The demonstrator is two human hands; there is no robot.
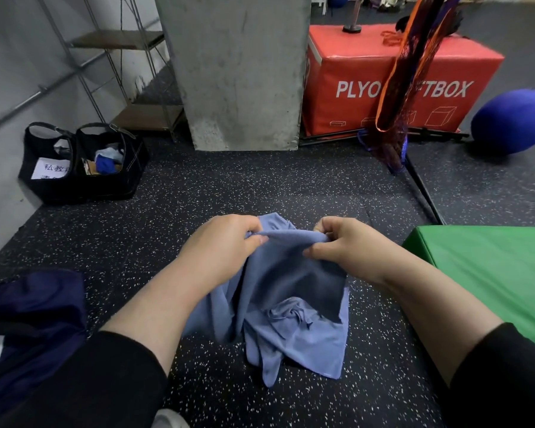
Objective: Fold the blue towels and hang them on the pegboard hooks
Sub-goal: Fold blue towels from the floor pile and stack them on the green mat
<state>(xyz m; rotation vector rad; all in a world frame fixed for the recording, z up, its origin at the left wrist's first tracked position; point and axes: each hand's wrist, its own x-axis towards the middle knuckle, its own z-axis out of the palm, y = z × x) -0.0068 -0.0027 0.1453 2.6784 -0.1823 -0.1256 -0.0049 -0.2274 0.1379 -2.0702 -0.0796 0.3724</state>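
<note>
A light blue towel [291,304] hangs crumpled in front of me over the dark speckled floor. My left hand [220,242] pinches its top edge on the left side. My right hand [349,245] pinches the same edge on the right, so the cloth is stretched between both hands. The lower part of the towel sags in loose folds and reaches down towards the floor. No pegboard or hooks are in view.
A concrete pillar [241,72] stands ahead, with a red plyo box [399,78] and hanging netted straps [405,75] to its right. A blue ball [513,122] lies far right, a green mat [491,267] near right. Black bags [81,165] and a metal shelf [121,57] sit left; dark blue cloth [31,329] lies lower left.
</note>
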